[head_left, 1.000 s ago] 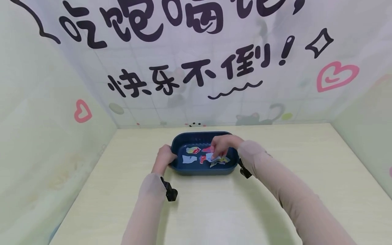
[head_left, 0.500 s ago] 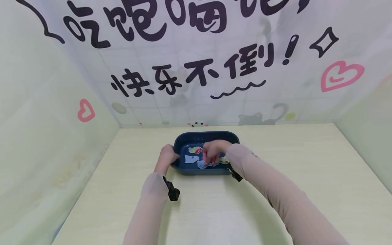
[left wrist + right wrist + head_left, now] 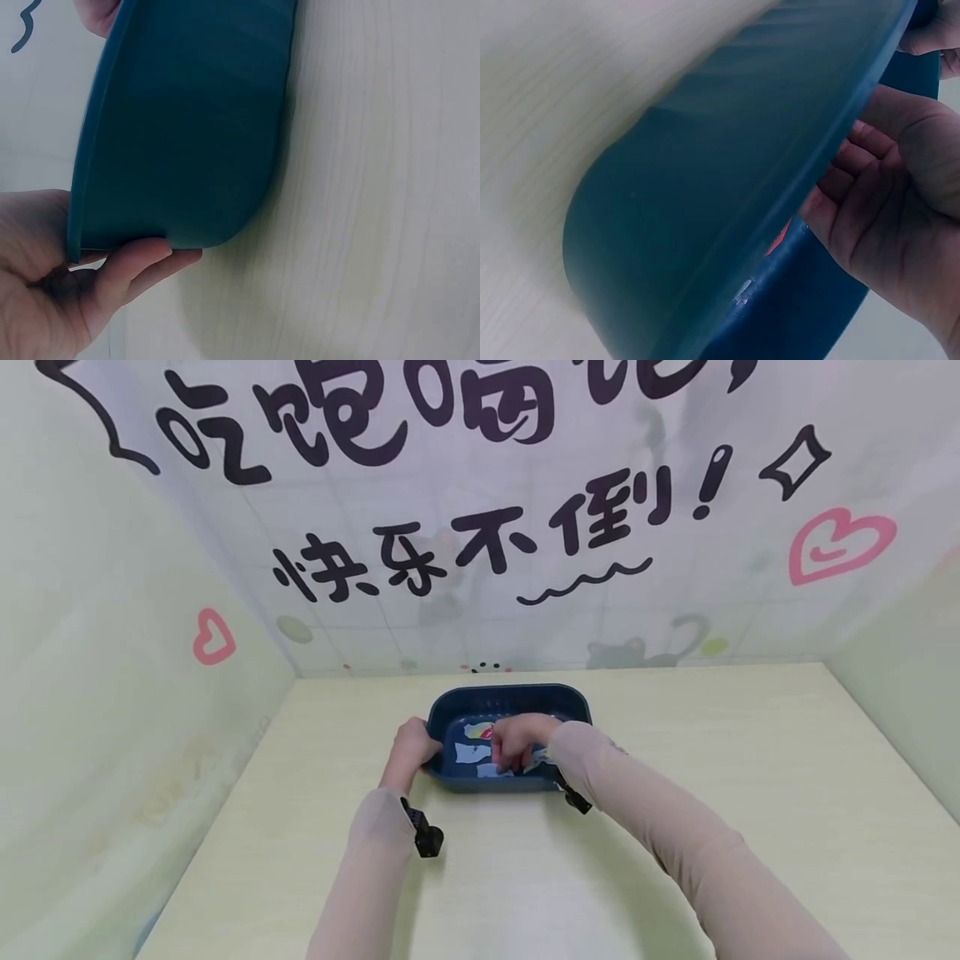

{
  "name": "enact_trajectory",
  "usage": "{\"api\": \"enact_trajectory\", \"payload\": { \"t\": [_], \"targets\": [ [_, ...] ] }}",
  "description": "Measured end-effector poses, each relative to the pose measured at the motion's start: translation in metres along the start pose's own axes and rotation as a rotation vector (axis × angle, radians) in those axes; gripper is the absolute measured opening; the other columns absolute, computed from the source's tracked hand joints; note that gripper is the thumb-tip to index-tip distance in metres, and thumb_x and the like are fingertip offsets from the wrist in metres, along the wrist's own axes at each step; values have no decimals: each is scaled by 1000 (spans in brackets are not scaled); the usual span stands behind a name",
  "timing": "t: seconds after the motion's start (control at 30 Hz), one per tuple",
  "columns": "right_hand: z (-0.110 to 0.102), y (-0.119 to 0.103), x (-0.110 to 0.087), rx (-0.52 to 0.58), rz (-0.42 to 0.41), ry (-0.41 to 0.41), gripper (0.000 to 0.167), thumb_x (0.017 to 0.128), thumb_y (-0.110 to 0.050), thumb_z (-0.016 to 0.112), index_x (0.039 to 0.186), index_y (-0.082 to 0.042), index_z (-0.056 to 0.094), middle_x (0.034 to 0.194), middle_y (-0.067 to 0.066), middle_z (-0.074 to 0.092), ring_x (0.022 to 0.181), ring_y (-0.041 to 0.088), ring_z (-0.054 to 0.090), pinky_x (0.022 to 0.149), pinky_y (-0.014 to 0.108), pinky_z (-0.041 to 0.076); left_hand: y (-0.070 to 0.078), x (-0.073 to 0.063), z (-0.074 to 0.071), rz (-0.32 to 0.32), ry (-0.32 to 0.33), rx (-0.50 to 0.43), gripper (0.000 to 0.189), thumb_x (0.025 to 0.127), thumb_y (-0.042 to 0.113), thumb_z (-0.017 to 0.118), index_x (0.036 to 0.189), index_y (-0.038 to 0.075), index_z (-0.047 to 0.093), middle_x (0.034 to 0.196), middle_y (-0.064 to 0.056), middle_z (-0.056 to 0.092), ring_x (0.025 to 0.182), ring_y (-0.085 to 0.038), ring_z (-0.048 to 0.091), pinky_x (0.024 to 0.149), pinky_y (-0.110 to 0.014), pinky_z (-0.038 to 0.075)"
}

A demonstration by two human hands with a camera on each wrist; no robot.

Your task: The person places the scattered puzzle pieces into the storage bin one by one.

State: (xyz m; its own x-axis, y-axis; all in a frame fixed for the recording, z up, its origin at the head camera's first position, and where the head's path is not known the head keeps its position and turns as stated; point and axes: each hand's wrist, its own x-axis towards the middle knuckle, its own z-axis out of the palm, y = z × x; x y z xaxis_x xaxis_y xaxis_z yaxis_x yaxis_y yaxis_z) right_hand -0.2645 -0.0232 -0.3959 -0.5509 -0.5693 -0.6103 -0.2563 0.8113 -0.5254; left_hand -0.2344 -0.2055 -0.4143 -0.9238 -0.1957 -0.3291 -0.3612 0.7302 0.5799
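A dark blue tray [image 3: 510,691] sits mid-table and holds several torn coloured paper scraps [image 3: 474,729]. My left hand [image 3: 415,746] grips the tray's left rim; in the left wrist view its thumb and fingers [image 3: 142,259] wrap round the tray's corner [image 3: 187,135]. My right hand [image 3: 517,742] reaches down into the tray with curled fingers and pinches a pale blue scrap [image 3: 489,770] near the front wall. The right wrist view has this hand [image 3: 900,195] inside the tray [image 3: 705,225], fingertips hidden behind the rim, with a red scrap [image 3: 780,234] below it.
The pale wooden table [image 3: 712,793] is enclosed by a printed backdrop [image 3: 480,527] at the back and pale green walls [image 3: 112,693] at the sides. Black wrist cameras [image 3: 425,840] hang under both forearms.
My right hand has moved left and toward the tray's front wall, taking the pale blue scrap along. The left hand has stayed on the rim.
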Motion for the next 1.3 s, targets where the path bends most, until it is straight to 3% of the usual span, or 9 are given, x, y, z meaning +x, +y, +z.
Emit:
{"api": "enact_trajectory", "payload": {
  "t": [0.23,0.57,0.7,1.1,1.2,1.3],
  "targets": [
    [-7,12,4,71,-43,-8,9,88,-14,58,94,-11,64,93,3,64,82,15,61,73,27,57,-2,1,1,3,-3,-8,27,81,-1,58,105,-11,57,100,-31,62,48,-24,63,42,-28,55],
    [-21,24,-19,139,-60,103,21,92,-17,52,108,-4,59,102,10,65,93,23,63,79,33,57,-3,3,-4,19,21,6,28,79,-1,59,104,-13,56,101,-32,61,48,-24,63,42,-28,55],
    [-26,34,-24,142,-45,129,25,92,-21,52,110,-5,58,102,10,65,89,21,64,73,29,57,-5,7,-4,14,18,14,28,80,0,58,105,-13,55,103,-32,61,48,-23,63,44,-28,56],
    [-34,61,-45,242,-56,208,27,94,-18,49,113,1,55,106,18,63,85,22,63,72,27,58,-7,13,-3,17,27,33,27,81,-1,57,104,-14,50,102,-32,59,48,-24,63,41,-27,55],
    [-36,69,-50,272,-70,235,28,93,-16,49,114,2,55,104,19,64,82,20,63,70,26,57,-11,10,-2,32,35,37,27,82,2,56,103,-14,50,100,-32,59,54,-29,65,45,-28,56],
    [-38,76,-56,302,-87,265,30,92,-16,48,115,4,54,102,19,64,80,17,63,69,27,57,-14,6,-4,61,83,85,37,85,10,55,111,-14,47,107,-33,57,79,-35,66,63,-36,59]
  ]
}}
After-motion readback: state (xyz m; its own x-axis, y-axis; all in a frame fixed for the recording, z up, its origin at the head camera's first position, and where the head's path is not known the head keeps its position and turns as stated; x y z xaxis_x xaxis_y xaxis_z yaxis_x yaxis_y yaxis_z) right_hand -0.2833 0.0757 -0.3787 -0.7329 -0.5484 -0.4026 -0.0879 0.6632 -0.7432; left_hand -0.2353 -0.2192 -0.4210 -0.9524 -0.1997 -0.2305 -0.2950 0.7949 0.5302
